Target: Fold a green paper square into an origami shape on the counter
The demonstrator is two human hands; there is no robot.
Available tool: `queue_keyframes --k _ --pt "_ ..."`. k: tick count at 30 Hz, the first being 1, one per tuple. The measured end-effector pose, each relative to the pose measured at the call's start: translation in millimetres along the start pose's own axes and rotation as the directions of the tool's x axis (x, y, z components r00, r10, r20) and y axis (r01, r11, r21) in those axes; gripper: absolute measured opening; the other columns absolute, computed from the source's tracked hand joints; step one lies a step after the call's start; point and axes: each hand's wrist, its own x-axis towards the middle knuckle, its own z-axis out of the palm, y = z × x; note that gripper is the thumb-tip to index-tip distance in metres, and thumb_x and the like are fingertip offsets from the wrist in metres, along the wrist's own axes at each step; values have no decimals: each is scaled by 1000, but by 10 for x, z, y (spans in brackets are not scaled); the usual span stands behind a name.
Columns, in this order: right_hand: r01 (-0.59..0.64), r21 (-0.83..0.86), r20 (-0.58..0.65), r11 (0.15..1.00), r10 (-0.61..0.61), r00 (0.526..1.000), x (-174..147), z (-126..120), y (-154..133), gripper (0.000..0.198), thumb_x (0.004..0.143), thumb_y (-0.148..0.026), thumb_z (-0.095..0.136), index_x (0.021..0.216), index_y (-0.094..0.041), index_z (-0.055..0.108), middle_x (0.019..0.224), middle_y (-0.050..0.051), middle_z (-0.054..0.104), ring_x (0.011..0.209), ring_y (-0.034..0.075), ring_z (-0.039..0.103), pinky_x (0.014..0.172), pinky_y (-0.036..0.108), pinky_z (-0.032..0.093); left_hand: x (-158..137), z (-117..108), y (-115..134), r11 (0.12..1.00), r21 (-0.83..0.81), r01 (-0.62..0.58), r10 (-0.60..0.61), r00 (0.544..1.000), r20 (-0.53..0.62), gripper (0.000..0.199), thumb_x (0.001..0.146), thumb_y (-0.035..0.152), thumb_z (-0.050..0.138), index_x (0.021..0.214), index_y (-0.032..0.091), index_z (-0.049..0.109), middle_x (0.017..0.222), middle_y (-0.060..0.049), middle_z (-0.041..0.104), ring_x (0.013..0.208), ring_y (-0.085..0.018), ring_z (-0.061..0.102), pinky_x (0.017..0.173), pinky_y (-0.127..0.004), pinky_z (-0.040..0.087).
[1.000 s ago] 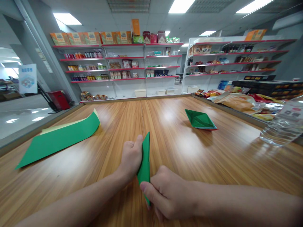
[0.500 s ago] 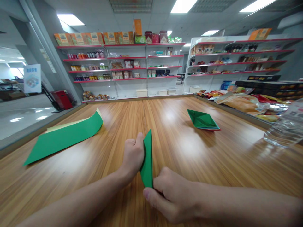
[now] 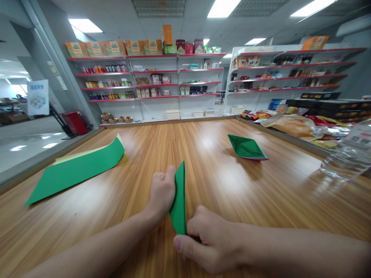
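Observation:
A folded piece of green paper stands on its edge between my hands, narrow and pointed at the far end. My left hand is closed on its left side, thumb up near the top. At the near end, my right hand pinches the lower corner between thumb and curled index finger. The fingers behind the paper are partly hidden. On the right of the table lies a folded green paper boat with a reddish edge. Flat sheets of green paper with a yellow one beneath rest on the left, one end curling up.
The wooden table has a raised rim. At the right edge stands a clear plastic bottle, with packaged snacks and black boxes beyond the rim. Shelves of goods line the back.
The view has shifted slightly. Both hands keep their hold on the folded paper, which sits marginally lower in view. The boat and the flat sheets have not moved on the table.

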Motion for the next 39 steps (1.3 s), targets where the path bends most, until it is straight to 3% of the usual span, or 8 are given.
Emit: queue_keyframes --k 4,8,11,15,19,26,34,39 --pt "-78 99 35 992 75 997 14 -15 -24 36 88 -22 43 62 -11 66 42 -1 55 38 7 48 38 15 33 0 11 -18 1000 -6 11 -11 1000 -2 53 74 58 49 43 23 24 44 7 21 39 -6 21 37 -21 17" --pt "51 116 128 992 -66 990 -1 -52 -8 34 83 -11 44 52 -12 60 44 0 58 43 8 56 44 15 42 -32 70 -30 988 -5 155 -151 969 194 49 74 55 49 43 22 31 41 7 26 38 -8 26 36 -21 21" --pt "55 214 153 975 -89 984 -18 -52 47 36 86 -13 41 55 -12 59 45 0 58 45 9 58 48 15 45 -20 68 -30 986 20 164 -165 969 181 47 75 53 50 43 22 33 41 6 28 38 -8 28 36 -21 22" --pt "-77 408 26 910 72 997 0 -31 177 46 93 -35 37 60 -11 58 43 -1 52 38 7 49 40 14 38 26 27 -51 998 53 32 -37 995 95 49 76 51 50 43 22 27 43 6 24 39 -8 25 36 -21 19" --pt "-173 539 -115 825 275 954 45 -51 265 59 90 -55 38 49 -14 47 39 -1 46 34 6 42 33 15 30 3 25 -84 982 165 -95 72 987 142 52 78 54 45 42 22 25 43 6 21 39 -7 21 37 -22 13" --pt "-34 539 16 841 31 999 -12 -60 165 75 94 -56 19 47 -10 57 37 3 51 31 5 39 34 13 32 -113 47 -55 985 124 -117 63 927 369 53 81 53 40 41 22 23 43 6 20 39 -6 18 37 -22 12" --pt "-122 668 -183 734 321 929 37 24 259 64 87 -61 39 45 -13 47 33 -2 42 28 6 40 25 12 23 -140 -9 -40 993 79 -86 43 898 438 54 83 53 38 40 22 29 40 5 24 36 -6 21 37 -23 12" --pt "-101 758 -45 645 205 978 23 -6 212 66 85 -66 35 52 -12 52 35 -1 45 26 6 40 24 13 25 -161 -23 -15 1000 -3 -10 10 826 564 56 80 55 43 37 21 33 36 5 27 34 -6 23 36 -23 12"
